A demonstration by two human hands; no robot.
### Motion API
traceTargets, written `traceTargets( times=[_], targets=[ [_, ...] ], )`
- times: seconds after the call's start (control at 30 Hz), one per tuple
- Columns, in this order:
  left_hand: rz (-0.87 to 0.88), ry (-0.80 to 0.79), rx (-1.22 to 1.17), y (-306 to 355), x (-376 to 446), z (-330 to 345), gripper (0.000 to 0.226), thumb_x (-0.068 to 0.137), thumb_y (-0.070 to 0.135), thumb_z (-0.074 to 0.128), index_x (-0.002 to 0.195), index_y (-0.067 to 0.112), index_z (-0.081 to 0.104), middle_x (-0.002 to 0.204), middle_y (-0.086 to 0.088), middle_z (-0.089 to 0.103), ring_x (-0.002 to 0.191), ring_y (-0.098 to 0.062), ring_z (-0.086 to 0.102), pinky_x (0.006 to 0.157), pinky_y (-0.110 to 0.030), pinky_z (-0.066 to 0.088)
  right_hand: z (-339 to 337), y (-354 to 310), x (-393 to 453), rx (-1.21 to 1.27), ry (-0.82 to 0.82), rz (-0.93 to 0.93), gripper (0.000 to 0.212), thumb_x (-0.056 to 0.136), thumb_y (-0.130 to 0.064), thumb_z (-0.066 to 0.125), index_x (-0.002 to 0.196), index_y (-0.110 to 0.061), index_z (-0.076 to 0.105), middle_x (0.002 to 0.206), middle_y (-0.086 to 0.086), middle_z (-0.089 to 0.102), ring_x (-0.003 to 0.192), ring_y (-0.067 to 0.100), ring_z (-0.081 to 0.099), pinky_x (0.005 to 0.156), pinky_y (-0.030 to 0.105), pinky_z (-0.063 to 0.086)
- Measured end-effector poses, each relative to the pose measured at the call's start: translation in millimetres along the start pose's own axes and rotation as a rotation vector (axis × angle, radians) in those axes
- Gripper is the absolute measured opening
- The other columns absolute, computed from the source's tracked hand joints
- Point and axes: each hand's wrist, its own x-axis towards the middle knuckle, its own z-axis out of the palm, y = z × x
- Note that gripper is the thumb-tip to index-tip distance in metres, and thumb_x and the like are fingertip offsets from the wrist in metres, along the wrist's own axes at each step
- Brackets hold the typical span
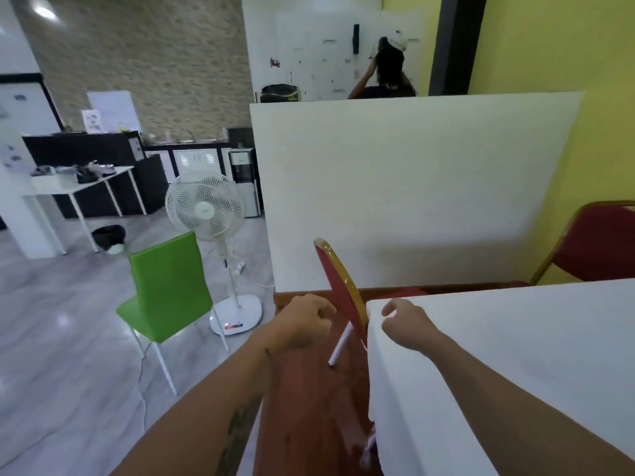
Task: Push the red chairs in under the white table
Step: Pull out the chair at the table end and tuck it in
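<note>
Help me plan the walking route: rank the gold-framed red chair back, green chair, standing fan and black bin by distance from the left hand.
1. Red chair back, just right of the left hand.
2. Green chair, left.
3. Standing fan, behind it.
4. Black bin, far left.

clear: floor left | blocked: green chair [168,286]; fan [206,207]; white partition [412,187] ahead
</note>
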Motion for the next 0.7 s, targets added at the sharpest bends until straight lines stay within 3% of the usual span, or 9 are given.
traceTargets(
  times=[0.2, 0.37, 0.43, 0.57, 0.7],
  targets=[
    [0.027, 0.071, 0.060, -26, 80, -20, 0.041, 0.094, 0.012, 0.053, 0.132, 0.018, 0.064, 0.130, -0.004, 0.066, 0.113, -0.022, 0.064, 0.094, -0.030, 0.054, 26, -23, 98, 0.016, -0.032, -0.016, 0.016, 0.095, -0.013, 0.060, 0.111, -0.015, 0.059, 0.105, 0.003, 0.062, 0.081, 0.010, 0.057, 0.061, 0.025, 0.046],
    [0.038, 0.084, 0.124, -41, 169, -30, 0.034, 0.092, 0.013, 0.051, 0.120, 0.021, 0.068, 0.117, -0.001, 0.072, 0.100, -0.018, 0.066, 0.084, -0.030, 0.055, 40, -30, 184, 0.008, -0.104, 0.021, 0.018, 0.093, -0.016, 0.062, 0.110, -0.018, 0.056, 0.110, 0.003, 0.064, 0.084, 0.011, 0.058, 0.061, 0.024, 0.046],
    [0.039, 0.098, 0.154, -47, 203, -32, 0.035, 0.092, 0.016, 0.051, 0.123, 0.021, 0.066, 0.120, -0.001, 0.070, 0.104, -0.019, 0.065, 0.086, -0.030, 0.054, 44, -32, 214, -0.028, -0.168, 0.017, 0.021, 0.093, -0.014, 0.059, 0.112, -0.018, 0.053, 0.110, 0.003, 0.062, 0.086, 0.013, 0.057, 0.061, 0.024, 0.044],
    [0.059, 0.036, 0.324, -65, 261, -27, 0.062, 0.087, 0.018, 0.057, 0.147, 0.024, 0.044, 0.142, -0.004, 0.052, 0.121, -0.026, 0.055, 0.097, -0.040, 0.051, 57, -37, 261, -0.083, -0.240, 0.017, 0.042, 0.088, -0.020, 0.062, 0.129, -0.016, 0.052, 0.120, 0.006, 0.063, 0.109, 0.027, 0.065, 0.080, 0.034, 0.055],
    [0.152, -0.056, 0.546, -84, 310, -14, 0.086, 0.085, 0.017, 0.067, 0.157, 0.028, 0.022, 0.163, -0.009, 0.022, 0.140, -0.034, 0.035, 0.108, -0.046, 0.039, 76, -39, 289, -0.133, -0.263, 0.078, 0.060, 0.088, -0.025, 0.063, 0.144, -0.013, 0.043, 0.136, 0.011, 0.060, 0.120, 0.033, 0.063, 0.093, 0.040, 0.055]
  ],
)
